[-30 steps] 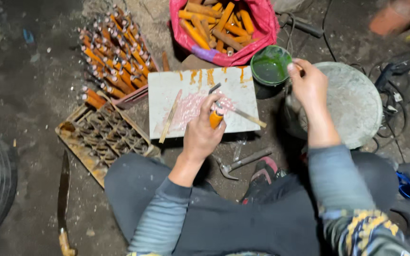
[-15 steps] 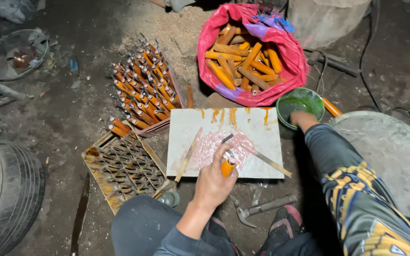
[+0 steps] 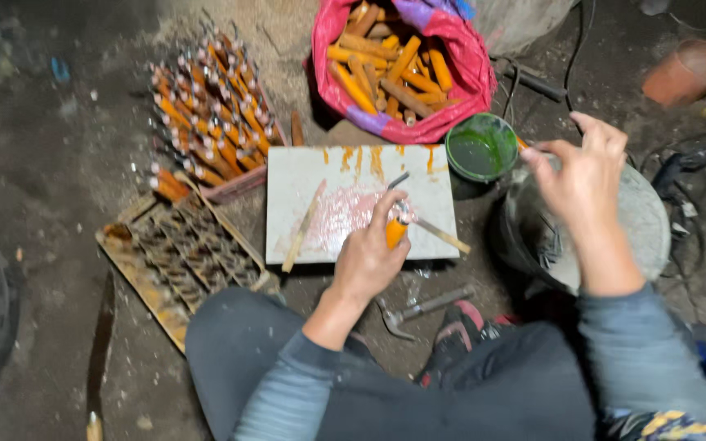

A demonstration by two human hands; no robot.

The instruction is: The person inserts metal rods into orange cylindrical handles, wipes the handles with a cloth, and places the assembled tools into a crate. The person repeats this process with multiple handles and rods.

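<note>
Dozens of finished tools (image 3: pixel 206 114) lie stacked beyond the white slab's (image 3: pixel 304 175) left corner; the bag (image 3: pixel 459 90) holds more handles. Left hand (image 3: pixel 369 261) grips an orange handle (image 3: pixel 395 233) on the slab; right hand (image 3: pixel 586 175) hovers loosely open over the bucket (image 3: pixel 647 220).

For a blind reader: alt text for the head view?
A seated person's left hand holds an orange-handled tool on a paint-stained white slab; the right hand hovers over a grey bucket, beside a green paint cup.
</note>
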